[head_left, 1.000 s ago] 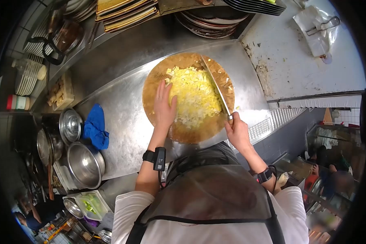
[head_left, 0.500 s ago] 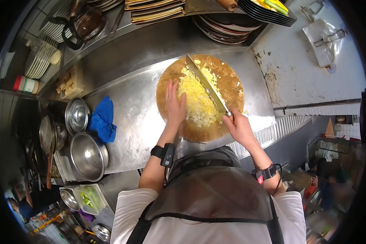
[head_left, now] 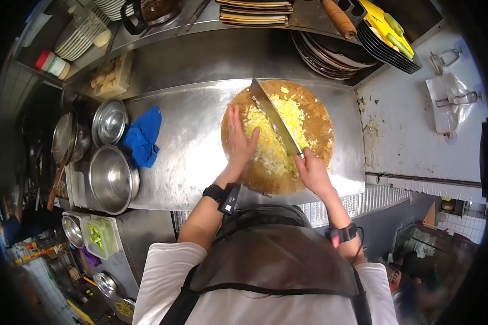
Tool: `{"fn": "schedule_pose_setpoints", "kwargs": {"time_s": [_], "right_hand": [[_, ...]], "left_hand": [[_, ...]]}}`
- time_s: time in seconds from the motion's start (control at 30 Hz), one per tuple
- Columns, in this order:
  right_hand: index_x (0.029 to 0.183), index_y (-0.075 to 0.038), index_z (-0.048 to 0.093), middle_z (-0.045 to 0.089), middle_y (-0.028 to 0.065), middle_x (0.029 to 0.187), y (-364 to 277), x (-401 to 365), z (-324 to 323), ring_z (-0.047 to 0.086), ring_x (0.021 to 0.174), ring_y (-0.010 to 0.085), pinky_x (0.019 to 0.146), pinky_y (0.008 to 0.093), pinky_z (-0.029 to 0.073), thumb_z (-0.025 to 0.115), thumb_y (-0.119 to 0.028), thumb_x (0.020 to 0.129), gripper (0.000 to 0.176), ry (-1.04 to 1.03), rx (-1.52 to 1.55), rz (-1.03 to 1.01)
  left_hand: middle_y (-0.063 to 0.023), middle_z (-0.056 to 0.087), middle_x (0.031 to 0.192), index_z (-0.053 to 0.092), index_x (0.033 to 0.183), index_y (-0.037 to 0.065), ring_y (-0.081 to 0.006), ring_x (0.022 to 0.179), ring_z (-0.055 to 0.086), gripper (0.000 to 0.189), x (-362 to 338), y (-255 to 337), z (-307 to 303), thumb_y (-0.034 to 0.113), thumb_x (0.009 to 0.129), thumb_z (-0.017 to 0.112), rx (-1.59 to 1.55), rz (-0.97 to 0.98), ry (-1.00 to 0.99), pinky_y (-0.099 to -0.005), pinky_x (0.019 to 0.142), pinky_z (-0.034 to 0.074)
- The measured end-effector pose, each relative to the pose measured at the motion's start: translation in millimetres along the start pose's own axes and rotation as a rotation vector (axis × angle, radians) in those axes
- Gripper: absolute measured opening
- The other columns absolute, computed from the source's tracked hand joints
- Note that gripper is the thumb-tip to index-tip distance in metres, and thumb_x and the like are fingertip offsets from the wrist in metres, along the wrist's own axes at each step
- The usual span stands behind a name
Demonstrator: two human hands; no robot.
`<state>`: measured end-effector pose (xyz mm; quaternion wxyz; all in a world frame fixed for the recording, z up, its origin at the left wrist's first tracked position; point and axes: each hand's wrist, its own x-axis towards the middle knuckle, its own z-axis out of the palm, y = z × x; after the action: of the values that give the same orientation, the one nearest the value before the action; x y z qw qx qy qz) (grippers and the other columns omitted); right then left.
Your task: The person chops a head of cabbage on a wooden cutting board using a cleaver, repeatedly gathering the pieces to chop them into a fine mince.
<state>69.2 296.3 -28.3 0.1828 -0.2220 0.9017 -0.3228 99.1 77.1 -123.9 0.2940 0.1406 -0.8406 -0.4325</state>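
On a round wooden chopping board lies finely chopped yellow and whitish food, perhaps vegetable. A long kitchen knife crosses it diagonally, tip toward the far edge. My right hand is closed around its handle, at the near right of the board. The blade stands between a larger heap on the left and looser bits on the right. My left hand lies along the heap's left side, fingers stretched out and thumb apart, holding nothing. Whether its palm touches the board is hidden.
Left of the board, a blue cloth lies on the steel counter, near metal bowls. Stacked plates stand behind, under a shelf carrying trays and black dishes. A white surface adjoins on the right.
The whole view has shifted. The knife now lies farther left within the chopped food, with more bits on its right side. My left hand's thumb is spread wider from the fingers.
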Motion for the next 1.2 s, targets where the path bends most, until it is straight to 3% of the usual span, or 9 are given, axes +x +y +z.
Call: {"fn": "schedule_pose_setpoints", "kwargs": {"time_s": [0.37,0.43,0.63,0.77,0.8,0.97,1.1,1.17,1.2], "right_hand": [[0.090,0.000,0.047,0.060,0.0195,0.061,-5.1,1.3,-15.9,0.060,0.061,0.0408,0.054,0.0483,0.045,0.057,-0.022,0.092,0.024,-0.063,-0.023,-0.070],[0.089,0.000,0.048,0.060,0.0189,0.061,-6.3,-1.4,-22.0,0.060,0.061,0.0409,0.055,0.0480,0.045,0.057,-0.023,0.092,0.025,0.016,-0.084,-0.042],[0.087,0.000,0.049,0.060,0.0186,0.062,10.7,14.5,-27.3,0.060,0.061,0.0413,0.054,0.0478,0.044,0.057,-0.023,0.092,0.026,0.020,-0.093,-0.091],[0.094,0.001,0.051,0.054,0.0179,0.056,18.7,7.0,-49.4,0.056,0.053,0.0370,0.049,0.0426,0.039,0.059,-0.020,0.091,0.023,0.108,-0.039,-0.060],[0.095,-0.002,0.052,0.058,0.0188,0.059,20.2,11.2,-57.1,0.059,0.062,0.0417,0.055,0.0485,0.044,0.058,-0.027,0.092,0.026,0.073,-0.060,0.024],[0.096,-0.002,0.052,0.060,0.0188,0.061,62.1,39.7,-71.8,0.060,0.063,0.0414,0.056,0.0494,0.044,0.057,-0.030,0.092,0.029,0.167,-0.200,0.012],[0.090,-0.003,0.050,0.062,0.0171,0.063,75.6,53.7,-64.8,0.061,0.062,0.0396,0.055,0.0482,0.046,0.058,-0.029,0.092,0.028,0.239,-0.342,0.001],[0.088,-0.003,0.049,0.062,0.0164,0.063,76.3,53.7,-56.4,0.062,0.061,0.0390,0.055,0.0479,0.046,0.059,-0.028,0.092,0.027,0.265,-0.380,0.003],[0.089,-0.003,0.049,0.063,0.0157,0.062,78.8,54.2,-51.0,0.062,0.061,0.0386,0.054,0.0474,0.047,0.059,-0.027,0.091,0.027,0.245,-0.397,-0.036]], "left_hand": [[-0.0269,0.019,0.152,0.024,0.145,-0.001,-0.0416,0.140,0.022,0.069,-2.1,-6.1,7.3,0.026,0.090,0.058,0.083,-0.093,-0.031,-0.0471,0.111,0.026],[-0.0271,0.025,0.150,0.031,0.141,-0.003,-0.0412,0.139,0.026,0.062,0.2,-7.4,17.1,0.026,0.092,0.055,0.457,-0.037,0.067,-0.0462,0.110,0.028],[-0.0256,0.039,0.143,0.040,0.136,-0.001,-0.0378,0.135,0.034,0.050,0.6,17.8,24.4,0.020,0.093,0.052,-0.103,-0.093,-0.138,-0.0442,0.108,0.032],[-0.0245,0.039,0.143,0.042,0.135,0.000,-0.0376,0.134,0.035,0.047,-3.9,11.1,-1.2,0.019,0.093,0.053,-0.009,-0.046,-0.132,-0.0438,0.108,0.033],[-0.0246,0.039,0.143,0.043,0.134,0.000,-0.0379,0.135,0.034,0.047,-1.6,10.3,-6.9,0.020,0.093,0.053,0.073,-0.063,-0.148,-0.0436,0.109,0.032],[-0.0245,0.038,0.144,0.044,0.134,0.000,-0.0377,0.137,0.031,0.048,44.4,-5.8,0.7,0.026,0.093,0.053,0.312,-0.009,-0.091,-0.0435,0.112,0.027],[-0.0239,0.038,0.144,0.044,0.135,-0.001,-0.0367,0.139,0.027,0.056,76.7,-22.4,50.0,0.039,0.095,0.050,0.422,0.042,-0.156,-0.0420,0.114,0.024],[-0.0175,0.040,0.145,0.049,0.132,0.004,-0.0333,0.137,0.032,0.049,73.9,-3.1,55.0,0.038,0.096,0.047,0.279,0.111,-0.505,-0.0441,0.114,0.023],[-0.0175,0.040,0.145,0.049,0.132,0.004,-0.0333,0.137,0.032,0.049,71.0,5.1,52.1,0.038,0.096,0.047,0.281,0.105,-0.507,-0.0441,0.114,0.023]]}}
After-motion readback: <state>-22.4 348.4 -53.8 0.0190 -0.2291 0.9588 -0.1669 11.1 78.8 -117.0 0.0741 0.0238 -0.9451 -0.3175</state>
